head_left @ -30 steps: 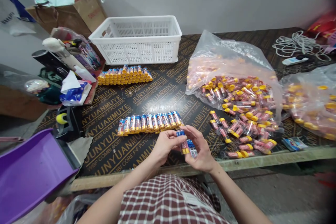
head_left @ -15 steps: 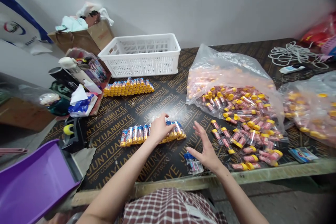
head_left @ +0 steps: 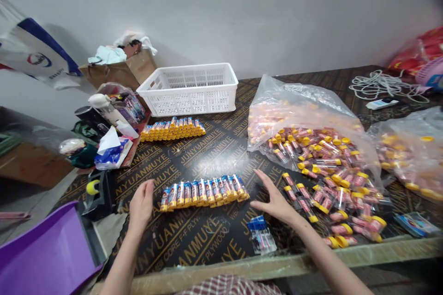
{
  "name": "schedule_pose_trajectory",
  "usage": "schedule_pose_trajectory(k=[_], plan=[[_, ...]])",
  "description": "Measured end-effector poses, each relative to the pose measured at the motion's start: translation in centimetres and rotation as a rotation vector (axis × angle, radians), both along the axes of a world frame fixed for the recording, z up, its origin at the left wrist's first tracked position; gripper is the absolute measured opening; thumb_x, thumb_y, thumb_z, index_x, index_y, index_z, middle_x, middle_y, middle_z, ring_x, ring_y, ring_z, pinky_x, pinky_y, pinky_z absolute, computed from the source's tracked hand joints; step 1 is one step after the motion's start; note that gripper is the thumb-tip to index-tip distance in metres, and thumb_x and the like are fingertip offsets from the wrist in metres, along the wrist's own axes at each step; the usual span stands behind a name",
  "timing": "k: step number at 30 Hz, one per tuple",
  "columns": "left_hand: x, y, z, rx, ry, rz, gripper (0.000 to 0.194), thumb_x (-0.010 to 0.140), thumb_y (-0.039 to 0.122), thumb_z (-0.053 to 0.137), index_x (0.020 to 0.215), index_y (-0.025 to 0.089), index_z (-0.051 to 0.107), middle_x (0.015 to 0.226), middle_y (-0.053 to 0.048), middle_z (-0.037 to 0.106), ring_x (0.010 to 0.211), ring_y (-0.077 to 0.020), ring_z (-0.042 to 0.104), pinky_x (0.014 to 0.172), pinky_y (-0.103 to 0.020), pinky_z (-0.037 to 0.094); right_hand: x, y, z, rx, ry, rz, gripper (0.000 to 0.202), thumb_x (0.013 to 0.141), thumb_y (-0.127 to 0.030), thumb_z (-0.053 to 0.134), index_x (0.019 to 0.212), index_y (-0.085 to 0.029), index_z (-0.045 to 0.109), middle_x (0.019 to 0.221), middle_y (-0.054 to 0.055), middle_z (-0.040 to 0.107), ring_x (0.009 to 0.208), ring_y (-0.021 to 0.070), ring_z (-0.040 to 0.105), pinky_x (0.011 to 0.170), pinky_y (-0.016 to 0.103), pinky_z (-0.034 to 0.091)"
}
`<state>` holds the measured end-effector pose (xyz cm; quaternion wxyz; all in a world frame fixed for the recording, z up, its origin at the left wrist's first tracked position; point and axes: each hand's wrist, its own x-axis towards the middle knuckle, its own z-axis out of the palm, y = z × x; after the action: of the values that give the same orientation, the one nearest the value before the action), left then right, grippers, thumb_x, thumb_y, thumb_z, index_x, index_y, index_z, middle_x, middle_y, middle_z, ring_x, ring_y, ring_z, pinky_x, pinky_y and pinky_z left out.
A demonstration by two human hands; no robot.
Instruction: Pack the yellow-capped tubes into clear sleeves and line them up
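A row of small blue-labelled tubes with yellow caps (head_left: 204,192) lies side by side on the dark plywood table (head_left: 194,244). Just off the row's left end is my left hand (head_left: 141,203), empty, its fingers stretched out and held together. My right hand (head_left: 275,200) is beyond the right end, empty, thumb and fingers spread apart. Below it lies a small clear packet with a blue top (head_left: 262,235). To its right are loose pink tubes with yellow caps (head_left: 325,203), spilling from a large clear plastic bag (head_left: 273,97).
A white plastic basket (head_left: 194,101) stands at the back, with a stacked group of tubes (head_left: 173,130) before it. On the left are a tape dispenser (head_left: 95,193) and a purple dustpan (head_left: 44,253). Another bag of tubes (head_left: 411,147) and a white cable (head_left: 384,85) are on the right.
My left hand has left the top of the tube row and moved to its left end. My right hand stays open near the right end. The camera view has tilted up.
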<state>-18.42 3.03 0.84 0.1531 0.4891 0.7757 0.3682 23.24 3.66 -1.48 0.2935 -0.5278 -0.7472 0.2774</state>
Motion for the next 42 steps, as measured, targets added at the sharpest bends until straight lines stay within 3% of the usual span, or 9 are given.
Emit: schedule_pose_trajectory(k=[5, 9, 13, 18, 23, 29, 34, 38, 42], plan=[[-2.6, -2.4, -4.7, -0.035, -0.331, -0.028, 0.063, 0.081, 0.064, 0.034, 0.118, 0.017, 0.053, 0.125, -0.011, 0.057, 0.116, -0.0256, 0.054, 0.105, -0.044, 0.036, 0.0, 9.4, 0.8, 0.350, -0.555, 0.010, 0.056, 0.086, -0.040, 0.050, 0.138, -0.025, 0.037, 0.149, 0.011, 0.031, 0.138, 0.0290, 0.024, 0.109, 0.052, 0.022], [-0.7, -2.9, -5.2, -0.027, -0.371, -0.033, 0.066, 0.081, 0.065, 0.035, 0.124, 0.017, 0.048, 0.133, -0.012, 0.051, 0.125, -0.0258, 0.046, 0.109, -0.043, 0.030, 0.3, 15.6, 0.3, 0.398, -0.684, 0.027, 0.038, 0.087, -0.026, 0.046, 0.124, -0.024, 0.055, 0.143, 0.010, 0.042, 0.135, 0.0317, 0.031, 0.108, 0.059, 0.015], [-0.2, -2.9, -5.1, -0.028, -0.393, -0.003, 0.067, 0.080, 0.067, 0.033, 0.123, 0.018, 0.048, 0.133, -0.012, 0.051, 0.126, -0.0260, 0.046, 0.110, -0.043, 0.030, 3.8, 17.3, -0.9, 0.391, -0.741, 0.043, 0.037, 0.087, -0.013, 0.037, 0.109, -0.018, 0.065, 0.139, 0.010, 0.047, 0.127, 0.0317, 0.042, 0.101, 0.056, 0.029], [-1.0, -2.8, -5.9, -0.003, -0.466, -0.006, 0.069, 0.077, 0.070, 0.037, 0.122, 0.019, 0.050, 0.129, -0.011, 0.054, 0.122, -0.0278, 0.049, 0.107, -0.044, 0.034, 9.0, 15.8, -1.1, 0.351, -0.773, 0.088, 0.038, 0.087, -0.013, 0.034, 0.106, -0.018, 0.067, 0.144, 0.004, 0.041, 0.130, 0.0287, 0.039, 0.104, 0.049, 0.031], [0.1, -3.6, -5.0, -0.011, -0.445, -0.107, 0.065, 0.079, 0.063, 0.043, 0.127, 0.020, 0.046, 0.134, -0.011, 0.051, 0.124, -0.0281, 0.047, 0.107, -0.046, 0.034, 9.6, 15.1, -1.0, 0.299, -0.734, 0.068, 0.042, 0.090, -0.016, 0.031, 0.119, -0.019, 0.060, 0.145, 0.004, 0.039, 0.135, 0.0267, 0.032, 0.109, 0.049, 0.024], [1.7, -4.6, -3.7, -0.042, -0.350, -0.257, 0.059, 0.079, 0.052, 0.051, 0.129, 0.022, 0.044, 0.135, -0.009, 0.050, 0.126, -0.0270, 0.045, 0.108, -0.045, 0.031, 5.5, 10.7, 0.1, 0.247, -0.610, 0.006, 0.041, 0.090, -0.034, 0.041, 0.127, -0.022, 0.053, 0.146, 0.011, 0.036, 0.137, 0.0332, 0.027, 0.108, 0.061, 0.017], [1.9, -4.5, -3.6, -0.040, -0.232, -0.272, 0.072, 0.080, 0.045, 0.054, 0.141, 0.022, 0.026, 0.145, -0.012, 0.036, 0.132, -0.0268, 0.036, 0.110, -0.047, 0.027, 0.1, 2.0, 0.6, -0.062, -0.111, 0.178, 0.104, 0.069, -0.044, 0.070, 0.147, -0.029, 0.003, 0.155, 0.010, 0.007, 0.141, 0.0284, 0.014, 0.110, 0.051, 0.025], [2.5, -4.2, -2.8, -0.015, -0.071, -0.366, 0.075, 0.078, 0.043, 0.058, 0.143, 0.026, 0.023, 0.148, -0.011, 0.030, 0.137, -0.0274, 0.027, 0.111, -0.048, 0.022, -3.7, -1.2, -0.3, -0.118, 0.059, 0.106, 0.109, 0.066, -0.034, 0.074, 0.146, -0.032, 0.001, 0.155, 0.009, -0.007, 0.143, 0.0279, 0.001, 0.112, 0.051, 0.020], [3.5, -4.2, -2.5, -0.055, 0.069, -0.418, 0.076, 0.073, 0.043, 0.063, 0.140, 0.030, 0.031, 0.151, -0.010, 0.022, 0.137, -0.0312, 0.026, 0.108, -0.049, 0.028, -6.3, -1.0, -1.4, -0.148, 0.093, 0.084, 0.098, 0.066, -0.023, 0.071, 0.145, -0.033, 0.013, 0.156, 0.008, 0.003, 0.142, 0.0276, 0.008, 0.112, 0.050, 0.019]])
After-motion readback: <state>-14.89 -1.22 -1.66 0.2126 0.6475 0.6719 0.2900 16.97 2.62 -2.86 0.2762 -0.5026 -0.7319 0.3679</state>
